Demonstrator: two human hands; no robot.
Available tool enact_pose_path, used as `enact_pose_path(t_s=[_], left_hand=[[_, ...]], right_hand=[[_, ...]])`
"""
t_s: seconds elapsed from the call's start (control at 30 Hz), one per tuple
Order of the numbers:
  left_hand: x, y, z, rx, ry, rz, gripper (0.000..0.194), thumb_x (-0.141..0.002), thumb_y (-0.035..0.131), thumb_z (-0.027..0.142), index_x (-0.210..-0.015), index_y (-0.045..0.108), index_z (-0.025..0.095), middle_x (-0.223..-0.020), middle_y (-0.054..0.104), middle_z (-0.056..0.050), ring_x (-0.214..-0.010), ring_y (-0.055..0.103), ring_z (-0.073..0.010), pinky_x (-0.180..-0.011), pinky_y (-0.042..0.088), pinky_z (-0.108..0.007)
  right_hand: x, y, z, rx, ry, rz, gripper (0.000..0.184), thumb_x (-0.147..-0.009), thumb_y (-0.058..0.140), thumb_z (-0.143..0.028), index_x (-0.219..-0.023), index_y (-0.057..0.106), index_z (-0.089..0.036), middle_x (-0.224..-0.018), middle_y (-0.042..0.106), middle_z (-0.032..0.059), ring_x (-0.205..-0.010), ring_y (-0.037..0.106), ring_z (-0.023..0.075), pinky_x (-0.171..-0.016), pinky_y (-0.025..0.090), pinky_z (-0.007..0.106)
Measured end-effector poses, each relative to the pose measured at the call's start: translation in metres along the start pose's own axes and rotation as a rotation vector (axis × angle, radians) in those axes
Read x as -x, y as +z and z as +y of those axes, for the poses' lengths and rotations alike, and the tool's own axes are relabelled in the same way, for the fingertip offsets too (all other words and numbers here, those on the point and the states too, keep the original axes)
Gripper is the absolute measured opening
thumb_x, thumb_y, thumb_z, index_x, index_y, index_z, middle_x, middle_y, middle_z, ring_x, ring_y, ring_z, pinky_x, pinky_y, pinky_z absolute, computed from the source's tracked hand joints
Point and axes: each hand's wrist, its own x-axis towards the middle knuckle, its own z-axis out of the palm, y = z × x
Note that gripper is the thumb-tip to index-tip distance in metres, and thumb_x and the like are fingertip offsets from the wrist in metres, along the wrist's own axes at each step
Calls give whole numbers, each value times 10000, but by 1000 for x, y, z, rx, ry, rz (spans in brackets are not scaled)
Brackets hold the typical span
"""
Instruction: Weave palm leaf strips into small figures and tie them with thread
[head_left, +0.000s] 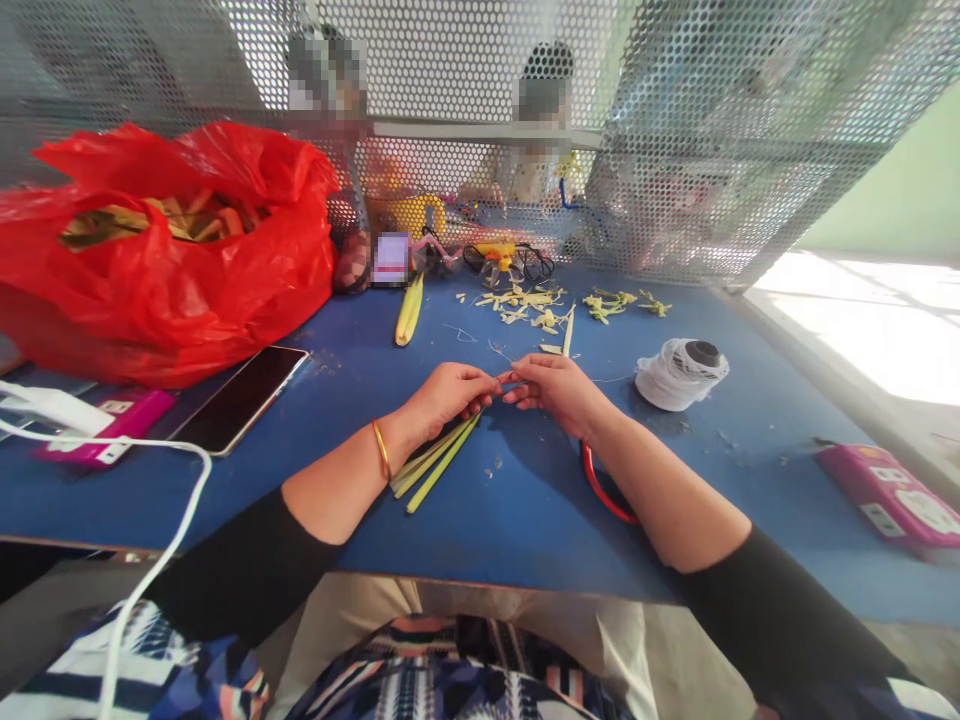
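Note:
My left hand (448,398) is closed around the upper ends of several long green stalks (442,470), whose lower ends point toward me over the table. Its thumb and forefinger meet the fingertips of my right hand (551,385), which is closed in a pinch. A fine white thread (615,380) runs from a spool (681,375) on the right to my right hand. What lies right between the fingertips is too small to make out. Under my right forearm shows a red curved handle (600,490), mostly hidden.
On the blue table (540,540) a red plastic bag (247,290) of plant pieces stands left, by a phone (244,400) and pink box (142,425). Beyond lie a pale green bundle (409,312) and scraps (525,300). Another pink box (892,490) is right. People sit behind the perforated screen (465,60).

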Motion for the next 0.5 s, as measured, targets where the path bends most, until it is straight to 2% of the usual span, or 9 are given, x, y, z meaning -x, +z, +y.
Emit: enact_pose_path(t_s=[0.1,0.2,0.37,0.5], left_hand=[[1,-1,2,34,-5,9,122,-734,675,221,-646,690,138,-587,593,13,-468,430,-50,-429,263,-192],[0,-2,3,96,-32,24,160,-688,751,261,-633,673,132,-611,608,9,-460,405,-37,-421,228,-196],[-4,-5,0,155,-67,23,183,-652,805,254,-678,666,138,-630,640,2,-455,413,-34,-417,218,-196],[-4,-5,1,168,-73,31,210,-651,812,238,-674,628,139,-618,637,2,-443,417,-32,-412,211,-190]], right_hand=[[-1,0,1,23,-43,-1,182,-813,626,-189,-638,582,-164,-709,718,34,-539,631,79,-523,461,188],[-2,-1,3,93,-150,-29,154,-745,667,-245,-635,590,-169,-688,708,23,-569,632,84,-550,463,190],[-2,-2,6,204,-312,-50,117,-700,629,-284,-655,623,-176,-630,678,8,-605,605,106,-609,475,234],[-3,-3,6,217,-326,-88,132,-713,612,-296,-656,619,-177,-627,681,9,-605,607,110,-613,472,241]])
